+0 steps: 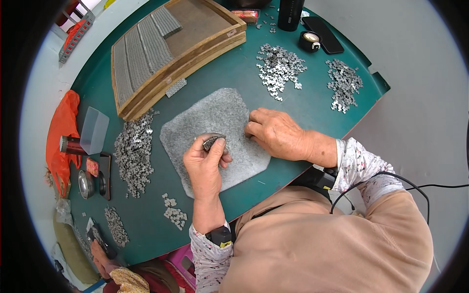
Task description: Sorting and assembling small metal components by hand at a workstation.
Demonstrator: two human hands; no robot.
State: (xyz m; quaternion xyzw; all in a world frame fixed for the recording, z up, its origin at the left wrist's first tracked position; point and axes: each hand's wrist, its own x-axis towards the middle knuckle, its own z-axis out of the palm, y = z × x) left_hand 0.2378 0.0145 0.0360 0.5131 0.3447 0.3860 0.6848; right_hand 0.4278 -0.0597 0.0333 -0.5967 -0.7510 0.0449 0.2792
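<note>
My left hand (207,161) is closed over the grey felt mat (195,117). Between its thumb and fingers sits a small stack of dark metal pieces (211,142), partly covered by the thumb. At the mat's right edge, my right hand (276,132) has its fingers curled down and pressed together. Whatever they may hold is hidden behind them. A few thin light slivers (228,145) show on the felt beside my left hand. Beyond the mat's far left, a small block of joined grey pieces (176,88) lies against a wooden tray.
Stacked wooden trays (205,53) with rows of grey pieces fill the far left. Loose metal piece piles lie left (134,156), far right (279,68) and right (344,85). A black bottle (290,14) and phone (323,35) stand behind. Another person's hand (100,259) is lower left.
</note>
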